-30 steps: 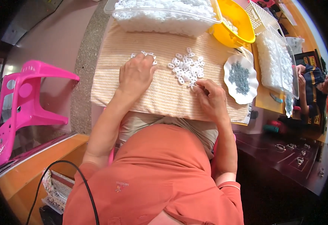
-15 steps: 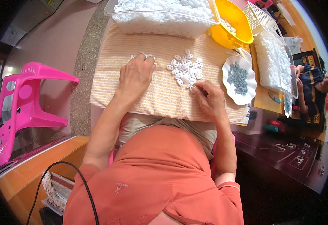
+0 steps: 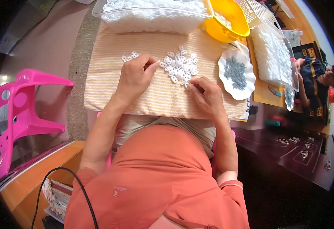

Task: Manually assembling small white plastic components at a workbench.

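Note:
A loose pile of small white oval plastic pieces with two holes (image 3: 180, 66) lies on a striped towel (image 3: 109, 87) in front of me. My left hand (image 3: 137, 76) is just left of that pile, thumb and forefinger pinched together; what sits at their tips is too small to make out. Behind it is a smaller group of white pieces (image 3: 128, 57). At the near edge of the pile my right hand (image 3: 208, 95) pinches one white two-holed piece (image 3: 186, 84). To its right stands a scalloped white dish (image 3: 247, 87) bearing small dark grey pieces (image 3: 235, 73).
A clear tub (image 3: 151, 26) full of white pieces stands at the back, beside a yellow basket (image 3: 222, 32). Farther right is another filled clear bin (image 3: 270, 57). A person (image 3: 314, 76) sits beyond it. A pink stool (image 3: 18, 114) is at left.
My left hand has moved off the small left group toward the main pile, uncovering that group. My right hand stays at the pile's near edge. The whole view has shifted slightly.

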`<state>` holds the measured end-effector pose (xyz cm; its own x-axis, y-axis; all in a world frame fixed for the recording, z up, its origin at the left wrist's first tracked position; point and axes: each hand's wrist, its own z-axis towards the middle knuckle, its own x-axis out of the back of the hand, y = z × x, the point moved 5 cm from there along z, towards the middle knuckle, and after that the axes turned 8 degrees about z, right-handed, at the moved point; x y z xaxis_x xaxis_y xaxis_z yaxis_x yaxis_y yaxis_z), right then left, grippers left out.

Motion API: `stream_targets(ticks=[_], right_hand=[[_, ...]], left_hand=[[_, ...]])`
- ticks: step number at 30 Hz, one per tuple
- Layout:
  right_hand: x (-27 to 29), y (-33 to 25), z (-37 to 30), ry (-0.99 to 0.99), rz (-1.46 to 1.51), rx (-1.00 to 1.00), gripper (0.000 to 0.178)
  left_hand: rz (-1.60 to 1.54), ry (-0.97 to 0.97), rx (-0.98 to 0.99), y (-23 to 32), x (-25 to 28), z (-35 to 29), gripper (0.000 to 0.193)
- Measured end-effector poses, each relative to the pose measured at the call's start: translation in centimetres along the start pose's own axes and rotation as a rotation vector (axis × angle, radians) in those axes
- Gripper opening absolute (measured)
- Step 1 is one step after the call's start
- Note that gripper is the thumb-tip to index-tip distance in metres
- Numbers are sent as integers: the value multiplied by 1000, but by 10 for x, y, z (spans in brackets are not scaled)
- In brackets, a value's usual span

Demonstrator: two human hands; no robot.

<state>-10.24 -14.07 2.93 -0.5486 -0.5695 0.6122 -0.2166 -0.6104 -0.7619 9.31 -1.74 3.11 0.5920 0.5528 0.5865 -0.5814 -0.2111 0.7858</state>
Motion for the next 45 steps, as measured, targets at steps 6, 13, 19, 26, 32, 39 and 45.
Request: stream_targets(ticks=[6, 13, 19, 26, 32, 39, 45], right_hand=[[-1, 1, 0, -5, -15, 6, 15], [1, 5, -2, 5, -10, 26, 15], [11, 6, -4, 26, 47, -11, 15], [53, -1, -8, 244, -75, 54, 13], [91, 27, -14, 262, -341, -168, 12], [91, 44, 3, 158, -459, -238, 17], [93, 55, 9, 125, -514, -261, 18]], left_hand=[[-544, -151, 142, -10, -18, -2, 8], [-714, -204, 159, -4, -27, -4, 13], [-764, -225, 186, -1, -29, -5, 17], [-869, -169, 260, -3, -27, -7, 16], [-828, -182, 231, -2, -30, -9, 16], [-828, -228, 230, 3, -38, -12, 17], [-836, -240, 230, 5, -38, -13, 16]])
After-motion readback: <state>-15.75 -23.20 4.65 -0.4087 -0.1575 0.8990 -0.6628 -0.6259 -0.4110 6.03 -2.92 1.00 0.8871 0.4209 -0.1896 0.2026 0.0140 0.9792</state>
